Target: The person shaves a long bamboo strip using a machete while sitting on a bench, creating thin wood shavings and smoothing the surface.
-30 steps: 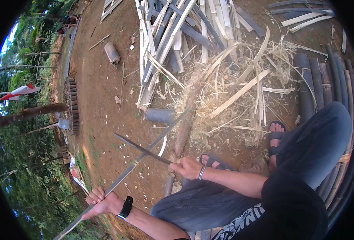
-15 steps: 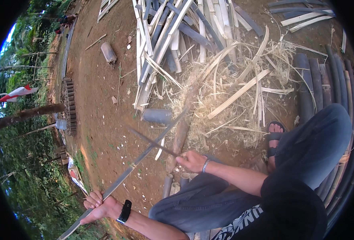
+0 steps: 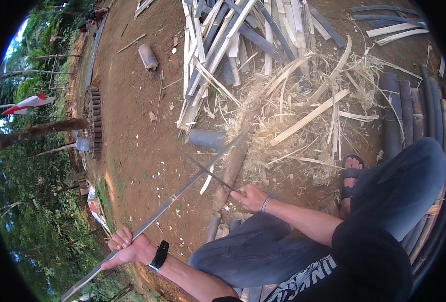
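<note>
A long, narrow bamboo strip (image 3: 188, 185) slants up from the lower left, dark on its outer face. Fingers of my left hand (image 3: 131, 246) are wrapped around its lower part. My right hand (image 3: 251, 197) grips a knife (image 3: 219, 179) by the handle, its thin dark blade pointing up and left. Blade and strip cross in view; whether they touch I cannot tell. The strip's far end overlaps a brown pole (image 3: 231, 168) lying on the ground, beside a heap of pale shavings (image 3: 303, 121).
Split bamboo pieces (image 3: 223, 35) are piled beyond the shavings. A short dark bamboo section (image 3: 206, 138) lies left of the pole. Bamboo poles (image 3: 391, 113) are stacked at my right, near my sandalled foot (image 3: 351, 173). Cut tubes (image 3: 214, 225) stand by my knee.
The whole view has shifted slightly, with the ground moving right and a little down. Both hands keep their holds, and the knife still crosses the strip.
</note>
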Motion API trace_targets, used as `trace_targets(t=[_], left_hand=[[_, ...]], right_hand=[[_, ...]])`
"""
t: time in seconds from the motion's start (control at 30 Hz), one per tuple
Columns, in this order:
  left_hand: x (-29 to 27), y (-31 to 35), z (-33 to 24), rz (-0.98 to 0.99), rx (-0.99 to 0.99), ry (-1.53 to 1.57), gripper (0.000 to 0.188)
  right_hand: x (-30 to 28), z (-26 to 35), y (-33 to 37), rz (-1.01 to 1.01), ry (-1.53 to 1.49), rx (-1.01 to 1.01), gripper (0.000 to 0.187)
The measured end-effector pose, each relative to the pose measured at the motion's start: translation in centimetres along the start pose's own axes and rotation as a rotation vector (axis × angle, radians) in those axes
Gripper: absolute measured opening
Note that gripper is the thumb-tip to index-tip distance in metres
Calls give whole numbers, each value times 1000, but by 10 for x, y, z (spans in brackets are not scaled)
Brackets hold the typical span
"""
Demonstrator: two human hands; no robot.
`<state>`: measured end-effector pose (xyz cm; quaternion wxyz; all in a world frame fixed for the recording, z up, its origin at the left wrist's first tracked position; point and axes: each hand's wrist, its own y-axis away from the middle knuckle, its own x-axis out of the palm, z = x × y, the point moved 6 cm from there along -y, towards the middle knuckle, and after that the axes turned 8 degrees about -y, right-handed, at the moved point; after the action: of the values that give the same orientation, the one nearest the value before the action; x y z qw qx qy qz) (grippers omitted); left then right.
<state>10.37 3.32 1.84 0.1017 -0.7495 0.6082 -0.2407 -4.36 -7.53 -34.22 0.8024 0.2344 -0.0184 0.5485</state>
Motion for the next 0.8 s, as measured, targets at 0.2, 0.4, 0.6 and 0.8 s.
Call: trace_targets(t=[0.2,0.4,0.6,0.8], left_hand=[[-2,2,-3,-38,3,-5,73],[2,8,-11,-57,1,37,73],[1,9,-12,-4,1,79,73],[11,14,-15,19,-2,118,73]], right_hand=[[56,86,37,118,-168,-78,79],[-4,-19,3,-50,-74,40,78],[53,73,31,95,-223,-129,78],[-15,-19,13,-185,-217,183,75]])
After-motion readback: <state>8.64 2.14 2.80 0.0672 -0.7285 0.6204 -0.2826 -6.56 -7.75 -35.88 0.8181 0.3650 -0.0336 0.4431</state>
